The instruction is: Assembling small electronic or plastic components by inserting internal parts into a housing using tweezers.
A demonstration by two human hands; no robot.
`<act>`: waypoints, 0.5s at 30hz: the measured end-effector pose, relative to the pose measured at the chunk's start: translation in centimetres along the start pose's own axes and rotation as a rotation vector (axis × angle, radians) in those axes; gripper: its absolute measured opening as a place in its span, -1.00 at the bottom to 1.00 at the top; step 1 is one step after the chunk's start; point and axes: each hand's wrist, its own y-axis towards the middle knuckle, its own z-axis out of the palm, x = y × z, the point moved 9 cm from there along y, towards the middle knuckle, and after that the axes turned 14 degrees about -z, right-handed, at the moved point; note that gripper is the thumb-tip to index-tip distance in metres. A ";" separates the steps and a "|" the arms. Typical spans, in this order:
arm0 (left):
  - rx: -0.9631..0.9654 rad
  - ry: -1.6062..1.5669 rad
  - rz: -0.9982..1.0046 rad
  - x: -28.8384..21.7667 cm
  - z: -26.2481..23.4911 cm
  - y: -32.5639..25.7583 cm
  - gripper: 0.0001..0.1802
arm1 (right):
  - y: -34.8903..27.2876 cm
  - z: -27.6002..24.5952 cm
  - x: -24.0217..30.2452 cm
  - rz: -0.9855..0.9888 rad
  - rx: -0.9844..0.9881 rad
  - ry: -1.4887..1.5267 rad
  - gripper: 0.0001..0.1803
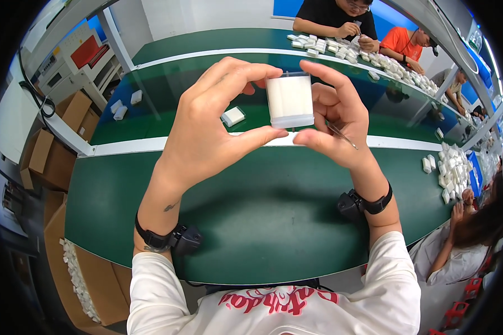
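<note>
Both hands are raised above the green worktable (262, 223) and share one small white box (289, 101), which sits just above the picture's centre, toward 12 o'clock. The left hand (209, 125) closes on it from 9 o'clock: the forefinger curls over the top edge and the thumb presses under the lower left corner. The right hand (338, 120) closes on it from 3 o'clock, with the forefinger arched over the top right corner and the thumb meeting the base. So each hand has a narrow pinch holding the box, which stands upright with a clear rim along its bottom. The right hand also has a thin pair of metal tweezers (341, 134) tucked against its palm, pointing down toward 4 o'clock.

A dark band with a small black unit sits on each wrist (176, 239).

Beyond the hands, a white rail (128, 146) divides the worktable from a green conveyor belt (151, 111). One small white box (233, 116) lies on the belt, partly hidden behind the left forefinger; two more lie at 10 o'clock (120, 109). A heap of white boxes (452, 170) is piled at 3 o'clock, and a long row of them (363, 56) runs along the far table at 1 o'clock, where other people work. Cardboard cartons (56, 151) stand at 9 o'clock, and another person sits at 4 o'clock.
</note>
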 end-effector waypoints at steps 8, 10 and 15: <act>0.166 0.095 -0.283 4.7 1.8 -0.1 -0.38 | -0.1 -2.1 -6.5 0.214 0.193 -0.312 -0.42; 0.038 0.208 -0.459 8.2 1.1 -0.1 -0.22 | -1.2 -5.6 -10.1 0.378 0.119 -0.493 -0.58; -0.116 0.126 -0.478 7.1 -0.6 0.7 -0.16 | -9.4 -18.5 -18.9 0.535 0.033 -0.976 -0.46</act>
